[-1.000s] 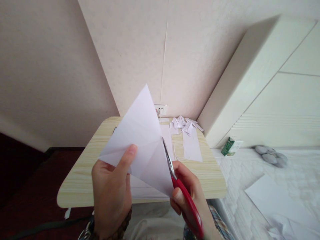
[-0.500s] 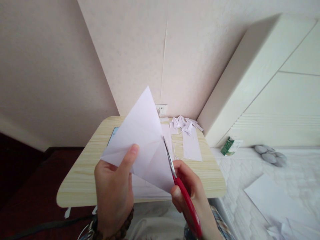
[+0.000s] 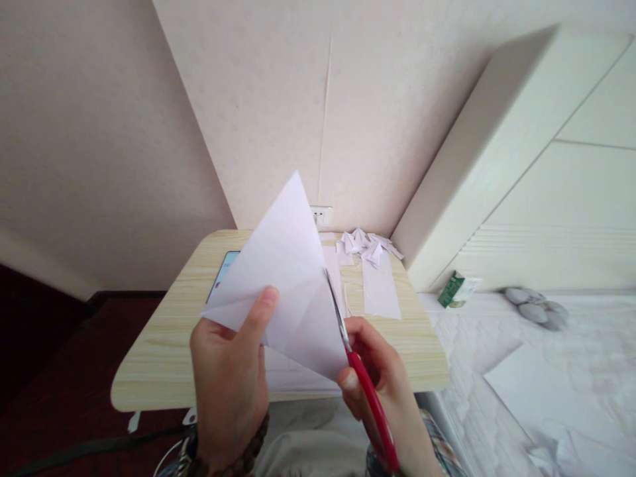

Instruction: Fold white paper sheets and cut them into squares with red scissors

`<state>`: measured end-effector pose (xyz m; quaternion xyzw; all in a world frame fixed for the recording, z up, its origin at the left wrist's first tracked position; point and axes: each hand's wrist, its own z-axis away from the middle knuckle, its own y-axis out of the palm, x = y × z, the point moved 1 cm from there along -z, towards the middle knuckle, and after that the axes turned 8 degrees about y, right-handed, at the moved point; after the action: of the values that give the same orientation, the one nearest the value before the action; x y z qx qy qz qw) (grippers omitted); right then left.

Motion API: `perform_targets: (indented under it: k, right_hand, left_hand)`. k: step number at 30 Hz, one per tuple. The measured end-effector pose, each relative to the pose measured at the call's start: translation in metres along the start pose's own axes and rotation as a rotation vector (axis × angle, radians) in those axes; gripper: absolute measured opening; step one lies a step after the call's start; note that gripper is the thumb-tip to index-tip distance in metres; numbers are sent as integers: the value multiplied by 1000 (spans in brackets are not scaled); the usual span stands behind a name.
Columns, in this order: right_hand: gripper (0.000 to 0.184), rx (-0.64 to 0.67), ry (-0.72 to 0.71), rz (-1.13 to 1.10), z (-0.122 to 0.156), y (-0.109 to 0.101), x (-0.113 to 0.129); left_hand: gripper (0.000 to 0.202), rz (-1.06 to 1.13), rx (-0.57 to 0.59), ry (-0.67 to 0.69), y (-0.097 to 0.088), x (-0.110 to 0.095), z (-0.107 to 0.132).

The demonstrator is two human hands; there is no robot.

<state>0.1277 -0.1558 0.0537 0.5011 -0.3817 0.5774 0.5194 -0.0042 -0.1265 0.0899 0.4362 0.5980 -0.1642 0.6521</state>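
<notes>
My left hand point(image 3: 236, 364) pinches a white sheet of paper point(image 3: 288, 265) near its lower left corner, thumb on top and fingers beneath. The sheet is held up above the table, one corner pointing away from me, with faint creases in it. In my right hand point(image 3: 380, 381) are red-handled scissors point(image 3: 370, 404), my fingers around the handles. Their metal blades lie along the paper's right edge, tips pointing away from me. Whether the blades are fully closed is hard to make out.
A small wood-grain table point(image 3: 154, 358) stands against the wall. On it are folded paper pieces point(image 3: 365, 245), a paper strip point(image 3: 381, 288), and a phone point(image 3: 226, 265) partly under the sheet. To the right, a mattress point(image 3: 477, 358) bears a green-and-white box point(image 3: 458, 289), grey object point(image 3: 536, 308) and more paper point(image 3: 551, 391).
Both hands, the paper and the scissors have shifted very slightly to the right. More of the phone shows at the sheet's left. The grips look the same.
</notes>
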Motion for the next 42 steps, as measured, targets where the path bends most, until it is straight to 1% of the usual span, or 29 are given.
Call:
perform_targets:
  k: [8,16,21,23,25,27,28,30,31,33,36,39,42]
  right_hand:
    - [46,41,-1,-25,0,2,-1]
    - [48,51,11,-31,0,2,-1]
    - [45,6,-5,-60,1,3,0]
    - [43,-15,-21,-45,-6,0,0]
    - [39,-68,-30,-1,-21,-8,-6]
    - [35,-163,-36,82,-41,-20,-18]
    - [32,-234,-45,173,-51,-27,-26]
    - [25,-376,-120,373,-69,-38,-43]
    - [24,-407,-154,470,-77,-42,-52]
    - [27,-427,-207,669,-87,-45,-67]
    - [38,-429,-204,897,-94,-42,-79]
    - [42,-414,-153,1073,-99,-36,-78]
    - [35,-403,-119,1174,-102,-31,-73]
  left_hand:
    - [23,52,28,-12,2,0,2]
    - [23,77,9,-54,5,-1,3]
    - [22,62,22,-40,4,0,2]
    - [21,50,32,-38,3,1,0]
    - [21,34,36,-41,1,2,-1]
    - [19,23,48,-54,0,3,-3]
    - [19,25,60,-64,0,3,-4]
    - [19,34,90,-89,-1,3,-6]
    - [19,41,106,-100,-1,3,-7]
    - [19,27,123,-101,-1,2,-8]
    - [18,-29,135,-80,-1,3,-11]
    - [22,-2,174,-85,-2,7,-13]
    - [27,36,180,-106,-3,10,-15]
